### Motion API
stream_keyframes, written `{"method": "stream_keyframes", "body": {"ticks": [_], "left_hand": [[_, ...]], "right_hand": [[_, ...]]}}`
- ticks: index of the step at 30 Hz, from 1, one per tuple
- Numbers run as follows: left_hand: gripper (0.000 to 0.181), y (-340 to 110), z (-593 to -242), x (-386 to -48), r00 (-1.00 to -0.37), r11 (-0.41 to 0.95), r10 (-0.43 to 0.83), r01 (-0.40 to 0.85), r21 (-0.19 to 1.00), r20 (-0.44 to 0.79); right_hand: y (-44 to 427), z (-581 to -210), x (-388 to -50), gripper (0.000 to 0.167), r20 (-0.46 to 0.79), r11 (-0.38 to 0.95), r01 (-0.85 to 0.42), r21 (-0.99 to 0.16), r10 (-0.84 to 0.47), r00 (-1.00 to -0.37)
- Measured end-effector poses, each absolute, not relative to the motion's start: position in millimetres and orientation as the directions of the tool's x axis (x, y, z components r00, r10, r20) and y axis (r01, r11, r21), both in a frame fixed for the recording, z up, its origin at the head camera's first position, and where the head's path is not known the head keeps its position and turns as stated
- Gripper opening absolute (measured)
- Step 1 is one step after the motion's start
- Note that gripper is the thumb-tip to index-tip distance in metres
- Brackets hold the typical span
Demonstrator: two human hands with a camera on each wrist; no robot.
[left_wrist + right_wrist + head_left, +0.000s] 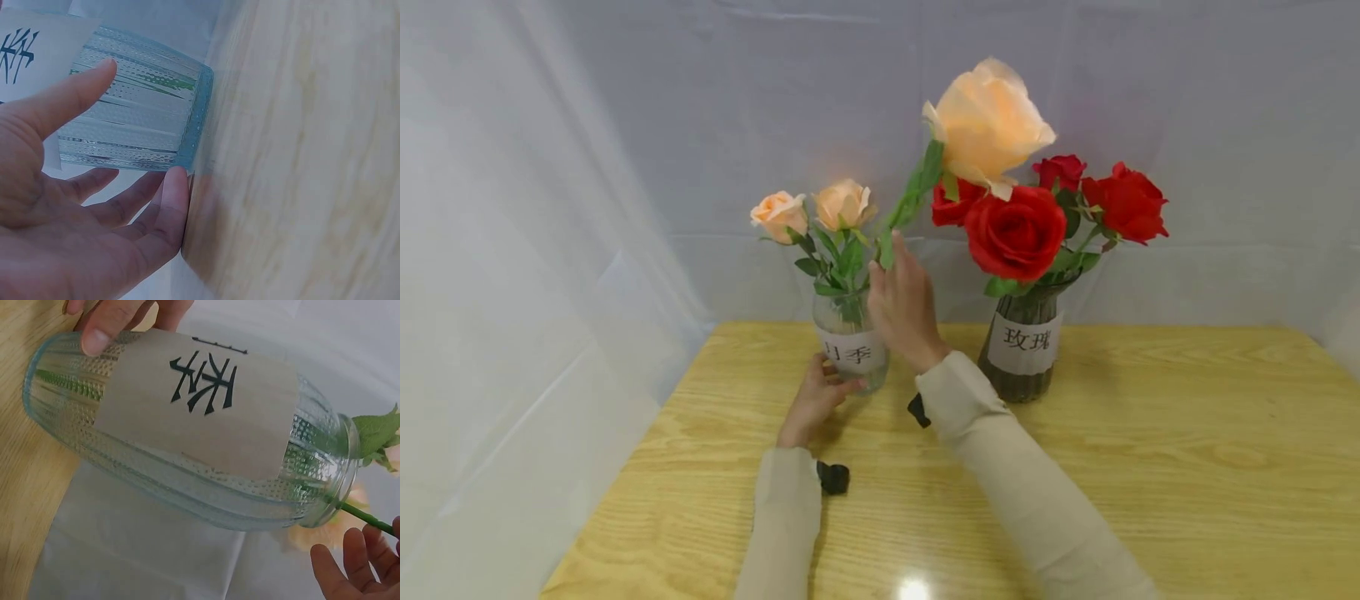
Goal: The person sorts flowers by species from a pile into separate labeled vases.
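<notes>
My right hand [906, 308] pinches the green stem of a large peach rose [992, 125] that leans up to the right. In the right wrist view its stem [369, 519] passes into the mouth of a ribbed clear glass vase [237, 509], beside my right fingers [356, 556]. My left hand [816, 396] holds the vase low, its thumb [81, 94] on the near side and its fingers around the base. Two smaller peach roses [842, 204] stand in this vase, which carries a white paper label [857, 353] with dark characters.
To the right stands a dark glass vase [1017, 385] with a white label and several red roses [1017, 233]. Both vases are on a wood-grain table [1187, 467]. A pale sheet [760, 108] hangs behind and at the left.
</notes>
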State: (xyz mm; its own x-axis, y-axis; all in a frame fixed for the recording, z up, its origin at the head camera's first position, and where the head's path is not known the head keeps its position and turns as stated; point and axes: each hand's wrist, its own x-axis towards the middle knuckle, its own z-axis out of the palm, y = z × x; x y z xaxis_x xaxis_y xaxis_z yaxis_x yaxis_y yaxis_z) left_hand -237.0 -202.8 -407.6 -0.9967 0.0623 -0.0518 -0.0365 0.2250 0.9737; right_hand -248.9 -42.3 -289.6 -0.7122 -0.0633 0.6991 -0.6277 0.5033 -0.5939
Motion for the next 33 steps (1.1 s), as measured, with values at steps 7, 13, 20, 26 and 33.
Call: {"method": "stream_keyframes", "body": {"ticks": [7,13,20,26,33], "left_hand": [[0.080,-202.9,-406.4,-235.1,-0.997,0.234,0.060,-0.036,0.972,-0.051],[0.079,-203.6,-408.7,-236.7,-0.997,0.239,0.054,-0.034,0.971,-0.048],[0.078,-204.0,-411.5,-239.3,-0.998,0.229,0.050,-0.028,0.973,-0.041],[0.077,-203.6,-412.0,-241.1,-0.998,0.229,0.046,-0.023,0.973,-0.035],[0.077,-202.5,-412.0,-243.0,-0.999,0.229,0.038,-0.024,0.973,-0.034]], "right_hand": [[-38.8,-280.0,-260.6,0.048,0.638,0.604,-0.563,-0.564,-0.115,-0.761],[-39.4,-268.3,-269.9,0.034,0.531,0.637,-0.476,-0.606,-0.122,-0.839],[-38.2,-264.8,-279.3,0.028,0.443,0.680,-0.417,-0.603,-0.149,-0.884],[-37.7,-262.7,-284.8,0.038,0.335,0.722,-0.401,-0.563,-0.245,-0.910],[-37.1,-267.0,-286.2,0.029,0.282,0.636,-0.338,-0.693,-0.192,-0.940]]}}
